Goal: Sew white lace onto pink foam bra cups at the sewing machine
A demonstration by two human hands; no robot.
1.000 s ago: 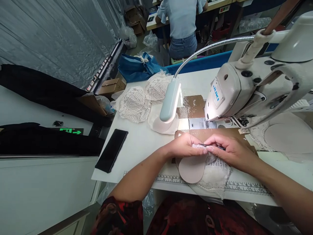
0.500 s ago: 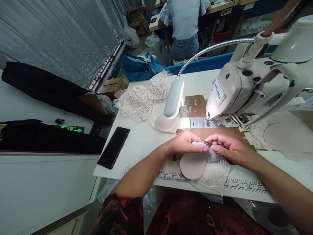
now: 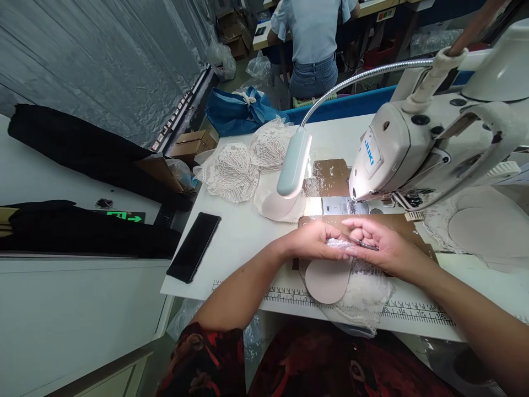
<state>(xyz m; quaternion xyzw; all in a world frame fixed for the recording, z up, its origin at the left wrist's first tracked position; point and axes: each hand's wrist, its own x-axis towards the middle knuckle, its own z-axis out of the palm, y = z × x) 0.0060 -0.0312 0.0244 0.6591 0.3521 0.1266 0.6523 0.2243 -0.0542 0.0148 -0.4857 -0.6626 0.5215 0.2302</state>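
My left hand (image 3: 320, 241) is closed on the upper edge of a white lace bra piece (image 3: 366, 295), thumb on top. The piece hangs toward the table's front edge, with a smooth beige cup pad (image 3: 327, 281) showing at its left. Across the fingers of my right hand (image 3: 386, 248) lies a slim dark metal tool (image 3: 366, 244), which looks like thread snips. Its tip points left toward the lace in my left hand. The fingertips of both hands almost meet, and they hide part of the lace edge and of the tool.
The sewing machine (image 3: 384, 149) stands just beyond my hands, and a lamp (image 3: 294, 164) hangs left of its needle. Lace cups (image 3: 231, 173) lie back left, more pieces (image 3: 479, 226) at right. A phone (image 3: 193, 248) rests at left. A person (image 3: 313, 49) sits further back.
My right hand has turned and loosened from the lace edge, so the metal tool now shows across its fingers. My left hand keeps its pinch in nearly the same place.
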